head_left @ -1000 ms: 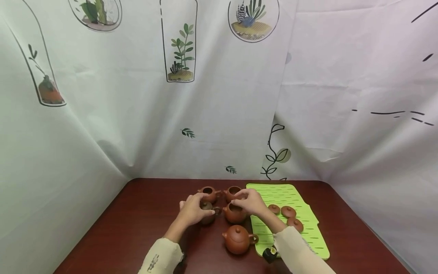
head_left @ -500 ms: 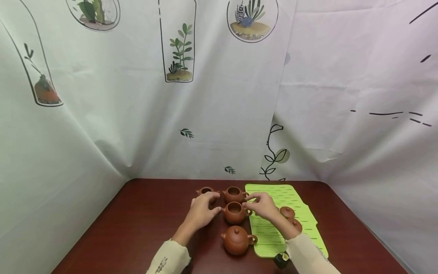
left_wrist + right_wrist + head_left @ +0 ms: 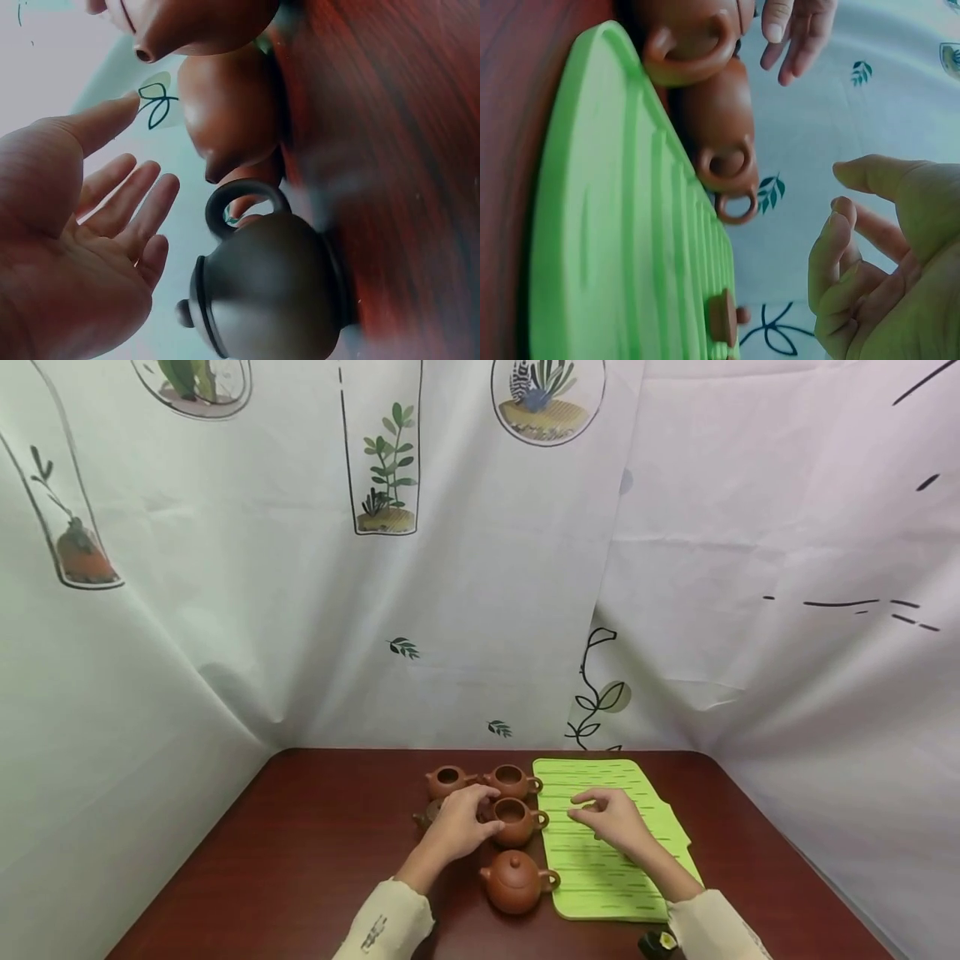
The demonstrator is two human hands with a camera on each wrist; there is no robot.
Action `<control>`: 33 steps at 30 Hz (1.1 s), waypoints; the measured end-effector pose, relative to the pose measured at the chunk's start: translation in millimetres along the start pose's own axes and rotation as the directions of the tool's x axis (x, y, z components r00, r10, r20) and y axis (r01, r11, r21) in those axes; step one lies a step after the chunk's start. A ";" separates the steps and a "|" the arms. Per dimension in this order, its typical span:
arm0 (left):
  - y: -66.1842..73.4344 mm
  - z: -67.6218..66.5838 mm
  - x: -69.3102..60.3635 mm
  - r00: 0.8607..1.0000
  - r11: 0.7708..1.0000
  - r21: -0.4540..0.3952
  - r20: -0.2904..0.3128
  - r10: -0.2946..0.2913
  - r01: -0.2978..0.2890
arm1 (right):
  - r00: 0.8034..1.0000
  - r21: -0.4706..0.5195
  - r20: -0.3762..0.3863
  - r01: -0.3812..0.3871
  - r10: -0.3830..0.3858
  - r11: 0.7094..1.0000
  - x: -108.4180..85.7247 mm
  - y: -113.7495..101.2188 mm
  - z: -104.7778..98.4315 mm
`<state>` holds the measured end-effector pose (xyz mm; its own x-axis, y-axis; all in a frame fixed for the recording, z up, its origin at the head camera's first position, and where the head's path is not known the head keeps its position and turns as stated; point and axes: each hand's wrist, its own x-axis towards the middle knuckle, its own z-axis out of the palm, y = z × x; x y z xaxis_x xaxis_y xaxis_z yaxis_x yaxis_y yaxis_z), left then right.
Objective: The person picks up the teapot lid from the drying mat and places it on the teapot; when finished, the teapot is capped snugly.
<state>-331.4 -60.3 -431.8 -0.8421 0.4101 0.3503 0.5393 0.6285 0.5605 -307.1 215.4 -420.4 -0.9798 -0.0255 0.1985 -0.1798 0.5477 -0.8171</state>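
Observation:
My left hand (image 3: 459, 822) hovers between the dark lidded teapot (image 3: 262, 292) and the lidless middle teapot (image 3: 512, 823), thumb and fingers spread apart. Nothing is in its grasp in the left wrist view. In the head view this hand covers much of the dark teapot. My right hand (image 3: 613, 818) hangs over the green ridged mat (image 3: 570, 885), fingers loosely bent and holding nothing. Beneath it, a small brown teapot lid (image 3: 724, 318) lies on the mat; from the head view the lids are mostly hidden behind that hand and forearm.
Two more lidless clay teapots, one at the back left (image 3: 447, 781) and one at the back right (image 3: 507, 781), stand behind. A lidded reddish teapot (image 3: 513, 883) stands nearest the front. A printed cloth (image 3: 480, 610) closes off the dark red table's (image 3: 300, 860) far side.
My left hand has moved right, off the dark teapot and toward the middle teapot. My right hand has drawn away from the middle teapot, rightward over the mat.

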 end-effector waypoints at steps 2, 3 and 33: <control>-1.0 1.8 0.1 1.000 1.000 -0.012 0.011 -0.012 0.012 | 1.000 0.004 0.008 0.011 -0.011 1.000 -2.7 4.0 -4.5; -1.5 2.5 0.2 1.000 1.000 -0.019 0.016 -0.017 0.018 | 1.000 0.000 0.011 0.010 -0.010 1.000 -3.8 5.8 -6.7; -1.1 17.9 10.7 0.993 0.984 0.134 0.020 -0.120 0.117 | 0.986 -0.050 -0.049 -0.159 0.157 0.986 -36.8 56.5 -55.7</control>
<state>-340.8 -44.8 -442.1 -0.9004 0.3446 0.2654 0.4339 0.7548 0.4920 -276.3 293.8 -443.8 -0.9904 0.1017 0.0942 -0.0169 0.5859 -0.8102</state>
